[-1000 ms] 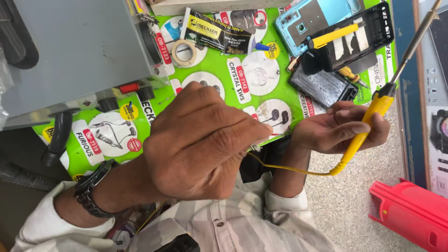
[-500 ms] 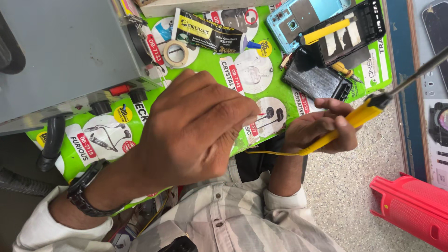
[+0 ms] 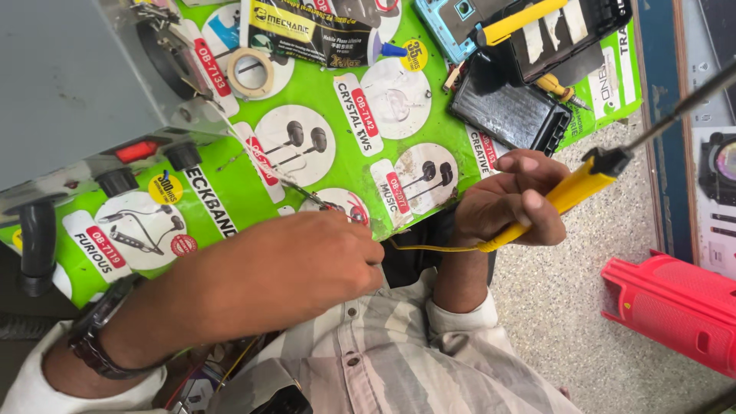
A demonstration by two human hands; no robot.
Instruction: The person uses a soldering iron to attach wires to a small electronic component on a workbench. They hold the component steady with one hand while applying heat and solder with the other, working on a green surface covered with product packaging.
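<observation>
My left hand (image 3: 284,268), with a dark wristwatch (image 3: 96,337) on its wrist, lies curled at the near edge of a green printed mat (image 3: 230,184). Its fingers close over the ends of thin wires (image 3: 310,198) that run from a grey metal box (image 3: 69,77); what they pinch is hidden. My right hand (image 3: 506,203) grips the yellow handle of a soldering iron (image 3: 575,188). The iron's metal shaft (image 3: 675,111) points up and to the right, away from the mat. Its yellow cord (image 3: 437,247) loops back between my hands.
On the mat lie a tape roll (image 3: 251,71), a black glue pouch (image 3: 314,31), a black phone housing (image 3: 510,107) and a blue phone frame (image 3: 452,19). A red plastic case (image 3: 675,307) rests on the speckled floor at the right.
My left hand has dropped from above the mat to its near edge. My right hand has stayed near the mat's edge, still gripping the iron.
</observation>
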